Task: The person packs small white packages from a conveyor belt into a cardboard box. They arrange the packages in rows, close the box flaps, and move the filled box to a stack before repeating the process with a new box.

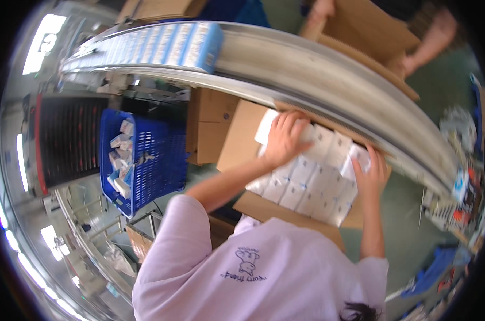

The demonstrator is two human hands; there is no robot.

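Note:
Several rows of white soft packs (301, 184), which look like tissue packs, fill an open cardboard box (240, 131) in front of me. My left hand (288, 140) lies over the far row near its left end, fingers bent over the packs and thumb stretched to the right. At the right end of that row my right hand (368, 167) grips a white pack (351, 160) between thumb and fingers. This pack sits slightly askew from its neighbours. The fingertips of both hands are partly hidden at the far side.
A curved conveyor (306, 61) runs just beyond the box, carrying a line of blue-and-white packs (170, 45). Across it, another person's hands (413, 61) hold an open carton (360, 27). A blue basket (146, 166) with loose packs stands left, beside another carton (210, 125).

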